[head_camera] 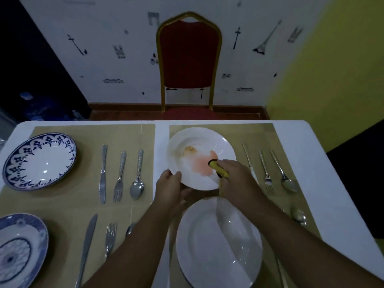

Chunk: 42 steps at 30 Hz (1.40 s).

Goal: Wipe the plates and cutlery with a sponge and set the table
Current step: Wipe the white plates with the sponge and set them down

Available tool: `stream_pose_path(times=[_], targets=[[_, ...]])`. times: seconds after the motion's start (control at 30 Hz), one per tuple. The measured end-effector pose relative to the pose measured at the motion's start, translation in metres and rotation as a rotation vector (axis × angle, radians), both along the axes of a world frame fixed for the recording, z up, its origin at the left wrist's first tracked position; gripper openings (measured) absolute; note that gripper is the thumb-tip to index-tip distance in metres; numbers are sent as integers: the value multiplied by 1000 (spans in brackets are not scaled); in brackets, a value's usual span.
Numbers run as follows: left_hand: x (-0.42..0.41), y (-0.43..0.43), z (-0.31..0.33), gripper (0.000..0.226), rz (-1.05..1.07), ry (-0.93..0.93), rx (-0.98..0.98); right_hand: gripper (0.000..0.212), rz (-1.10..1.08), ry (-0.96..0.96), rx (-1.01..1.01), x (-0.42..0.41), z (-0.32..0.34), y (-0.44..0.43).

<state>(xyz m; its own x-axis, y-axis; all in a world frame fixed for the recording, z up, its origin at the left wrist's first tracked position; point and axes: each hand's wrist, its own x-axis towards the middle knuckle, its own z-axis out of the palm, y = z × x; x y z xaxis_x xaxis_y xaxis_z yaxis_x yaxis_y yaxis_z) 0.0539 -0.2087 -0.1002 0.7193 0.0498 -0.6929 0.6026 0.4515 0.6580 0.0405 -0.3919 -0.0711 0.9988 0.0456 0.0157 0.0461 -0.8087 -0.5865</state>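
Observation:
A round white plate [195, 142] with orange and brown smears is tilted up over the far right placemat. My left hand [169, 188] grips its near-left rim. My right hand [234, 179] presses a yellow sponge [218, 170] with a dark underside on the orange smear at the plate's near-right side. Below my arms lies an oval white plate [207, 246]. A knife [248, 159], fork [266, 171] and spoon [284, 173] lie to the right of the smeared plate.
On the left placemats sit a blue-patterned plate [41, 161] with knife [103, 173], fork [120, 177] and spoon [138, 175], and a second blue plate [18, 250] with cutlery. Another spoon [298, 214] lies at right. A red chair [188, 59] stands beyond the table's far edge.

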Motion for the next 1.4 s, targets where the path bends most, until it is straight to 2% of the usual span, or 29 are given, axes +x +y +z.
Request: stream_pose_path(times=[0.1, 0.23, 0.3, 0.37, 0.43, 0.47, 0.57, 0.63, 0.7, 0.73, 0.83, 0.9, 1.0, 1.03, 1.1, 1.2, 1.27, 1.33, 1.4], targets=[[-29, 0, 21, 25, 1, -89, -54, 34, -1, -31, 31, -4, 28, -10], [-75, -15, 44, 26, -13, -138, 75, 27, 40, -25, 1, -15, 52, -24], [-93, -24, 51, 26, -12, -124, 100, 20, 30, -39, -45, -18, 52, -28], [-112, -37, 58, 27, -34, -142, 130, 15, 41, -6, -172, -24, 53, -33], [-127, -49, 62, 27, -84, -157, 169, 41, 52, 85, -271, -34, 48, -33], [-133, -55, 63, 26, -119, -160, 194, 47, 55, 98, -259, -41, 43, -31], [-140, -66, 63, 27, -185, -167, 235, 30, 108, 72, -137, -62, 40, -23], [-138, -65, 63, 27, -177, -165, 232, 38, 293, 116, -272, -76, 45, -18], [-138, -62, 62, 27, -184, -178, 254, 61, 509, 128, -459, -88, 50, -21], [-140, -61, 62, 27, -195, -178, 260, 65, 557, 98, -485, -95, 48, -25], [-148, -62, 61, 27, -225, -147, 211, 53, 514, 80, -369, -100, 45, -45], [-153, -64, 63, 27, -239, -140, 166, 55, 455, 63, -338, -89, 40, -54], [-154, -64, 68, 27, -265, -167, 153, 45, 212, -34, -179, -76, 46, -54], [-152, -62, 69, 28, -273, -178, 156, 42, 196, -33, -140, -78, 50, -47], [-147, -55, 70, 29, -271, -190, 159, 40, 286, -20, -153, -93, 58, -31], [-142, -42, 67, 30, -238, -192, 159, 43, 429, 110, -223, -110, 66, -23], [-145, -38, 67, 31, -250, -182, 130, 37, 468, 126, -175, -106, 69, -28], [-148, -38, 67, 32, -249, -170, 115, 26, 345, 28, -20, -98, 73, -31], [-148, -38, 68, 32, -229, -161, 126, 23, 100, -159, 73, -87, 75, -37]])
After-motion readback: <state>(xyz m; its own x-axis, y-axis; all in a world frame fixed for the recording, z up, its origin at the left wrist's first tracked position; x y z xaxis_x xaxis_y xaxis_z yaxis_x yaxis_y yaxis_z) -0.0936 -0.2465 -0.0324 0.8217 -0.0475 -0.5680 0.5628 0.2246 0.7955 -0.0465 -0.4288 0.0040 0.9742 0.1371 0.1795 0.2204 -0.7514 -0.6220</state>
